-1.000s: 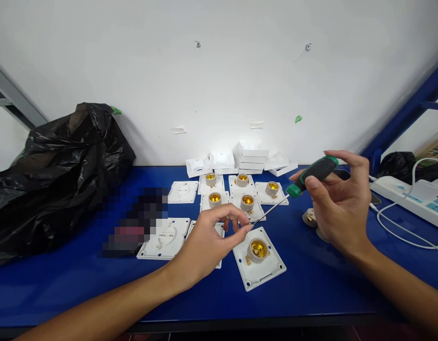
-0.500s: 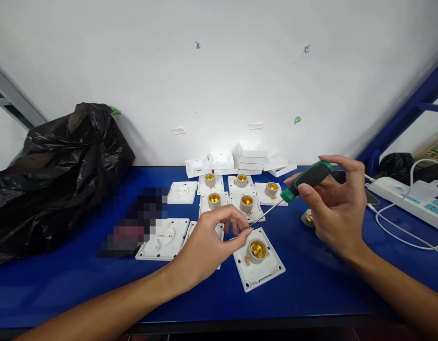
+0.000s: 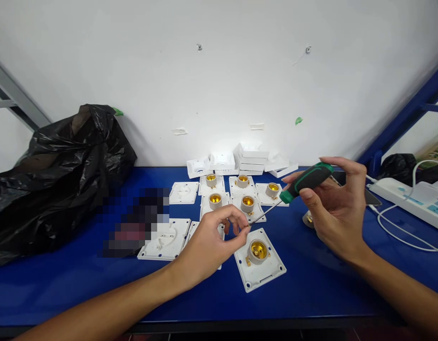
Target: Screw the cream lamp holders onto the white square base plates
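Observation:
My right hand (image 3: 342,213) holds a screwdriver (image 3: 311,180) by its green and black handle, the shaft slanting down to the left. At its tip, my left hand (image 3: 208,251) pinches a tiny brass-coloured screw (image 3: 249,225) between thumb and forefinger, mostly hidden by the fingertips. Just below lies a square white plate (image 3: 260,279) with a round lamp socket (image 3: 258,251) on it. The socket is lined in gold-coloured metal, and small brass terminals stick out at its sides. Both hands are above the blue table, off the plate.
Several more white plates with sockets (image 3: 247,203) lie behind my left hand. Bare plates (image 3: 165,239) are to the left, and white box covers (image 3: 252,161) stand stacked by the wall. A black plastic bag (image 3: 69,175) fills the left; a power strip (image 3: 411,199) with cables lies right.
The screwdriver handle has turned slightly in my right hand. Its tip stays at my left fingertips, and the plate below has not moved. The whole view has shifted a little.

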Action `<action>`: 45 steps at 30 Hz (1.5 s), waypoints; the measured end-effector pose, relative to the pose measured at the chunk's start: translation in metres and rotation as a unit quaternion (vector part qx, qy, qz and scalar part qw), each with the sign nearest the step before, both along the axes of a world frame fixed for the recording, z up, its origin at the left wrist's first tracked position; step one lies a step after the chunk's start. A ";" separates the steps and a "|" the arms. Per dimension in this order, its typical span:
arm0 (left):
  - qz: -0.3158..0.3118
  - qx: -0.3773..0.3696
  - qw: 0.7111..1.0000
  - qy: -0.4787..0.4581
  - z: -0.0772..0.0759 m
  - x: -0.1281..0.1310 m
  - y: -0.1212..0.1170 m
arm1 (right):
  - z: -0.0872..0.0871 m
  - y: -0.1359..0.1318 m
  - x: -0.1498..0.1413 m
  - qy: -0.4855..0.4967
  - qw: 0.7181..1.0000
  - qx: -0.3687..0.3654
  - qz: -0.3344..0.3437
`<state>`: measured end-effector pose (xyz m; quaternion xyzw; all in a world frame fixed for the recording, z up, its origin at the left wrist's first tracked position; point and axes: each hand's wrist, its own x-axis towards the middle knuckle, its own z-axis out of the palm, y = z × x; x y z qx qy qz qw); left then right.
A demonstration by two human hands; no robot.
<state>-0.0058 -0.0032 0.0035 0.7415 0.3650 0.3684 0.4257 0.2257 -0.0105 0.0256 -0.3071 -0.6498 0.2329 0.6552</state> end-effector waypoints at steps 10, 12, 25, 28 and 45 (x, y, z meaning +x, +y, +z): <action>-0.002 -0.007 1.000 0.015 0.002 0.002 0.001 | 0.000 -0.001 -0.001 -0.023 0.998 0.030 0.045; -0.002 -0.004 1.000 0.014 0.002 0.002 0.001 | 0.000 -0.001 -0.001 -0.023 0.998 0.028 0.051; -0.010 0.007 1.000 0.013 0.002 0.002 0.000 | -0.001 -0.001 0.000 -0.019 0.999 0.016 0.032; -0.012 0.009 1.000 0.012 0.002 0.002 0.000 | -0.003 -0.002 0.000 -0.012 0.999 0.011 0.033; -0.001 0.013 1.000 0.013 0.001 0.002 0.002 | -0.003 -0.002 -0.002 -0.004 1.000 0.005 0.000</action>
